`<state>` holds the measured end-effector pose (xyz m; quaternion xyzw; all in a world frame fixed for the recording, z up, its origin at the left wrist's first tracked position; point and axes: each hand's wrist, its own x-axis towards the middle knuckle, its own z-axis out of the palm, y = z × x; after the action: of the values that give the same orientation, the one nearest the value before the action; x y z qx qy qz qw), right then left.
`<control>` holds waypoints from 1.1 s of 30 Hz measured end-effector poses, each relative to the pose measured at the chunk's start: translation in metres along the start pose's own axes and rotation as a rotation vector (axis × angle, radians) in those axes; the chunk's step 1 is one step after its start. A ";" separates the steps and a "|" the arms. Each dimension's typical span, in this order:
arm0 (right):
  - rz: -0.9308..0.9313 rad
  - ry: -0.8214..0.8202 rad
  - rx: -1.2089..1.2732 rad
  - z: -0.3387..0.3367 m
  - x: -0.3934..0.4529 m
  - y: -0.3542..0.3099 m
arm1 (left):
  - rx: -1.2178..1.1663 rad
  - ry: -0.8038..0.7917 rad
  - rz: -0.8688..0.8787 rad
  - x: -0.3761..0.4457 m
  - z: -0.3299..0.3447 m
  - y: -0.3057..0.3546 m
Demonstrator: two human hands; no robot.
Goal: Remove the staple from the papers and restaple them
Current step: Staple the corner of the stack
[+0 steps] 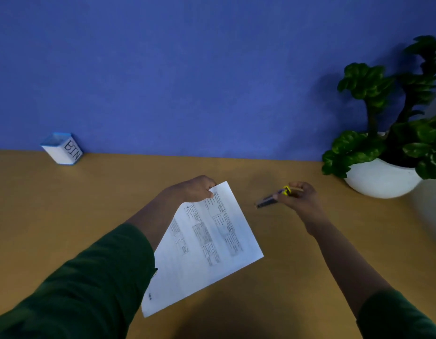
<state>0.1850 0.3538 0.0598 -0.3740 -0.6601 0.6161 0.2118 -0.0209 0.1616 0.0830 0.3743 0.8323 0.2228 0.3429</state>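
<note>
My left hand (195,189) pinches the far corner of the white printed papers (207,248), which slant across the middle of the wooden desk (65,216). To their right, my right hand (299,195) is closed around a dark stapler (268,200) with yellow parts near my fingers. The stapler's dark end points left toward the papers, a short gap away from them. I cannot see a staple; my left fingers cover the held corner.
A small white and blue box marked BIN (62,149) stands at the back left against the blue wall (212,69). A leafy plant in a white round pot (380,179) sits at the back right.
</note>
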 end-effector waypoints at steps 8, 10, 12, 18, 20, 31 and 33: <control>0.283 -0.302 0.703 0.050 -0.002 -0.013 | 0.065 -0.062 0.024 -0.003 -0.008 -0.001; 0.359 -0.315 0.629 0.064 -0.005 -0.014 | 0.068 -0.072 0.036 -0.002 -0.008 0.000; 0.416 -0.297 0.543 0.076 -0.009 -0.014 | 0.071 -0.076 0.050 0.000 -0.009 -0.001; 0.462 -0.361 0.467 0.088 -0.010 -0.014 | 0.084 -0.066 0.087 0.004 -0.008 -0.009; 0.360 -0.397 0.333 0.086 -0.011 -0.013 | 0.090 -0.057 0.083 0.005 -0.007 -0.011; 0.084 -0.353 -0.148 0.085 -0.011 -0.009 | 0.121 -0.019 0.094 0.009 -0.004 -0.015; 0.060 -0.374 -0.229 0.084 -0.013 -0.009 | 0.132 -0.018 0.090 0.009 -0.005 -0.015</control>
<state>0.1287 0.2895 0.0581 -0.2944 -0.7420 0.6019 0.0235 -0.0354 0.1586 0.0734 0.4351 0.8244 0.1792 0.3145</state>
